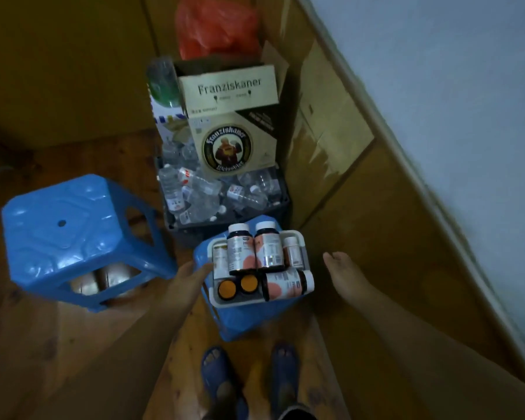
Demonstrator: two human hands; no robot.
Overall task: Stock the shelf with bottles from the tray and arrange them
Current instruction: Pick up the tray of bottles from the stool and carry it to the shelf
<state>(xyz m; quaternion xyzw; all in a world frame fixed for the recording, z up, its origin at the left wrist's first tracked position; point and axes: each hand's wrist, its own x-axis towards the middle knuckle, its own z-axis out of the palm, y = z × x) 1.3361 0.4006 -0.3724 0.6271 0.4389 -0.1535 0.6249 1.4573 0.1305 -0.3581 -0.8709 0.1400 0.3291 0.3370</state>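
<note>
Stocking looks barely begun: the white tray (pixel 303 237) sits on a blue stool (pixel 249 316), full of bottles (pixel 240 250), some upright, some lying. The left hand (pixel 188 277) reaches its edge, fingers straight; the right hand (pixel 343 271) hovers beside it, relaxed, holding nothing. No shelf is visible.

Tray (pixel 304 294) open above and sideways, crate (pixel 285 204) close behind, stool (pixel 73 228) left
</note>
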